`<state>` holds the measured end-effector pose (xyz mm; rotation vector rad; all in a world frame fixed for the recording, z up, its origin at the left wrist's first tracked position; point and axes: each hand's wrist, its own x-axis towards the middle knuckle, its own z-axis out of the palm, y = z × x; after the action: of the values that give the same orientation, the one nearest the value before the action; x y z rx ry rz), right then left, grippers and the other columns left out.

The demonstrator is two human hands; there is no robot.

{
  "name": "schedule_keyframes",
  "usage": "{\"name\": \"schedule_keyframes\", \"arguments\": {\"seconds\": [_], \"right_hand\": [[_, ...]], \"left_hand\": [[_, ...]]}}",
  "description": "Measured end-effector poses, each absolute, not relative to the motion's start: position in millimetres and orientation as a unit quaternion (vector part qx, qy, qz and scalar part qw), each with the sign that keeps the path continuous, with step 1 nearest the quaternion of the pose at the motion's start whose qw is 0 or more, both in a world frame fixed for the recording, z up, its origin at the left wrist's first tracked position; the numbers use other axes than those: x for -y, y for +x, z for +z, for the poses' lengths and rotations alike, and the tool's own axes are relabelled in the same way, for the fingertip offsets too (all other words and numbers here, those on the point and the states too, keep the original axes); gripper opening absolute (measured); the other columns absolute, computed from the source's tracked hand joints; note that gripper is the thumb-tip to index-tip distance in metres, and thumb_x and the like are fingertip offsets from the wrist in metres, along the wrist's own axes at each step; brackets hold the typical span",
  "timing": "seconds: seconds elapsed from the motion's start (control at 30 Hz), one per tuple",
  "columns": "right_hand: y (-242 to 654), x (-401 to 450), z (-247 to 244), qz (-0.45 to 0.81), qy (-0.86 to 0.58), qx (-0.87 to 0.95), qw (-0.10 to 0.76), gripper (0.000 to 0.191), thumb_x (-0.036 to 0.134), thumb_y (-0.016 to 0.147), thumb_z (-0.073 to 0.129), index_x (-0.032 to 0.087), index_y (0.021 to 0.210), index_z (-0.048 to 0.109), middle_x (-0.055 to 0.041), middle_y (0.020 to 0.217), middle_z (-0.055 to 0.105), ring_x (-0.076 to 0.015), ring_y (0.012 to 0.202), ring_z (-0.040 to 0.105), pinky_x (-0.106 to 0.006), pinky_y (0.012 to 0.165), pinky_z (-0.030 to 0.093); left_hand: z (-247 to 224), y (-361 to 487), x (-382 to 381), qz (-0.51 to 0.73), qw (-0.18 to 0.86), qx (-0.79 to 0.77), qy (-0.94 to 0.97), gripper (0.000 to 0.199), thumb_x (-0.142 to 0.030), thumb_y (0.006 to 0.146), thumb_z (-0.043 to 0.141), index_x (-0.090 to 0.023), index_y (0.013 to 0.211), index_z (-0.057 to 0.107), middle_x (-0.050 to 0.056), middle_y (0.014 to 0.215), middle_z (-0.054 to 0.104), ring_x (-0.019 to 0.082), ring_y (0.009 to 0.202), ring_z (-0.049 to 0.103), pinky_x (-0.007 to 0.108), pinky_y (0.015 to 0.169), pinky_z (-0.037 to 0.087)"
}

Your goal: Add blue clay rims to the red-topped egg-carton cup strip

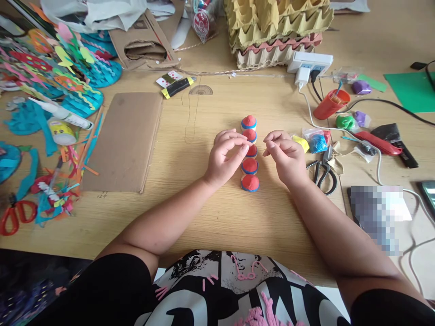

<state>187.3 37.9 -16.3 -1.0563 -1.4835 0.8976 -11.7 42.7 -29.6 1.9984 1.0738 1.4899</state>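
Observation:
Several small round pieces with red domed tops and blue rims stand in a column on the wooden table; the nearest red piece [250, 182] is fully visible. My left hand [227, 156] is over the left side of the column, its thumb and fingertips pinched close together near the upper pieces. To the right of the column, my right hand [285, 156] has its thumb against the curled index finger. Whatever either pinch holds is too small to make out. A gap separates the two hands.
Cardboard [124, 140] lies left, beside colourful paper crafts and red-handled scissors [16, 215]. Egg trays [278, 27] and a power strip [314, 62] are at the back. Right are an orange cup [331, 104], clay packets [317, 141], black-handled pliers [322, 174] and cables.

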Motion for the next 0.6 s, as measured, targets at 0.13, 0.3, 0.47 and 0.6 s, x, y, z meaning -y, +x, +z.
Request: {"name": "schedule_keyframes", "arguments": {"seconds": [0.13,0.3,0.47,0.6], "right_hand": [[186.8,-39.4,-17.1,0.388,-0.444,0.604,0.536,0.026,0.054,0.085,0.081,0.029,0.078,0.078,-0.0039,0.106,0.067,-0.0215,0.108,0.064,-0.041,0.102,0.052],[187.6,-40.5,-17.7,0.402,-0.436,0.605,0.531,0.031,0.055,0.088,0.077,0.028,0.073,0.077,-0.0039,0.103,0.067,-0.0206,0.105,0.064,-0.04,0.099,0.052],[189.2,-40.4,-16.4,0.397,-0.414,0.631,0.522,0.038,0.055,0.093,0.071,0.028,0.066,0.076,-0.0035,0.099,0.069,-0.021,0.103,0.065,-0.042,0.099,0.053],[188.1,-39.2,-13.1,0.415,-0.397,0.644,0.505,0.034,0.056,0.092,0.072,0.029,0.071,0.077,-0.0035,0.101,0.069,-0.0206,0.105,0.065,-0.041,0.1,0.053]], "left_hand": [[-28.3,-11.4,-41.8,0.537,0.206,-0.388,0.72,0.024,-0.044,0.103,0.059,-0.026,0.097,0.074,0.004,0.103,0.075,0.02,0.113,0.066,0.048,0.119,0.047],[-26.3,-10.8,-39.9,0.539,0.197,-0.381,0.725,0.021,-0.041,0.103,0.06,-0.026,0.096,0.074,0.004,0.103,0.074,0.02,0.115,0.065,0.047,0.119,0.047],[-27.0,-10.0,-40.6,0.535,0.177,-0.378,0.735,0.016,-0.037,0.102,0.063,-0.026,0.096,0.074,0.003,0.104,0.075,0.019,0.115,0.066,0.046,0.119,0.047],[-29.4,-10.1,-42.9,0.537,0.178,-0.364,0.74,0.014,-0.037,0.101,0.065,-0.027,0.098,0.074,0.003,0.106,0.074,0.019,0.117,0.065,0.046,0.119,0.046]]}}
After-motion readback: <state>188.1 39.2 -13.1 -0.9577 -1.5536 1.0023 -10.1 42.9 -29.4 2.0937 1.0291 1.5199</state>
